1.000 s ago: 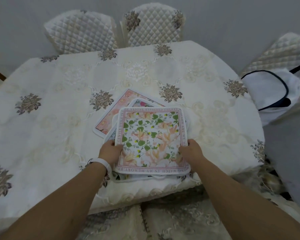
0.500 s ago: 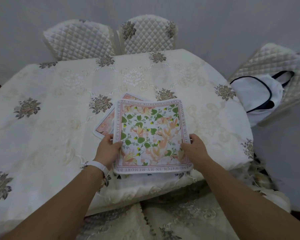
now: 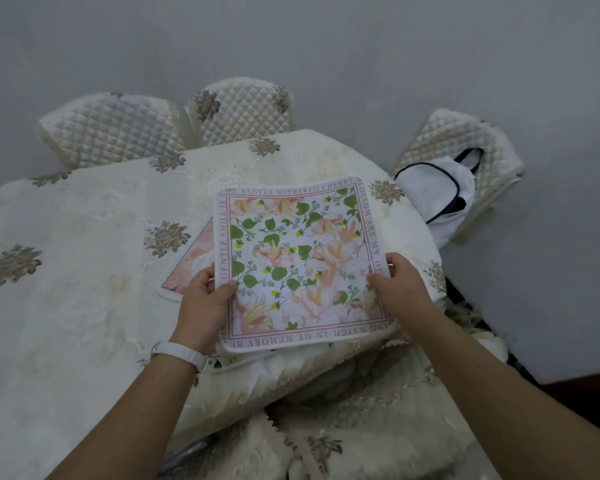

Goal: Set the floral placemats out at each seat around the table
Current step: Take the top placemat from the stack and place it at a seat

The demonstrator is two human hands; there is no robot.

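Note:
I hold a square floral placemat point(image 3: 298, 261) with green leaves, peach flowers and a lettered pink border, raised above the table's near edge. My left hand point(image 3: 205, 303) grips its left side, thumb on top. My right hand point(image 3: 400, 289) grips its right side. Below it a pink placemat point(image 3: 191, 265) lies on the cream embroidered tablecloth point(image 3: 84, 271), mostly hidden by the raised one. A strip of another mat point(image 3: 236, 362) shows under the raised mat's near edge.
Two quilted chair backs point(image 3: 111, 129) point(image 3: 243, 112) stand at the table's far side. A third quilted chair point(image 3: 465, 147) at the right carries a white bag with dark trim point(image 3: 437, 188). A cushioned seat point(image 3: 343, 438) lies directly below me.
Both hands have lifted the leaf-patterned placemat off the stack and raised it toward me. The view has tilted so the table sits lower in frame.

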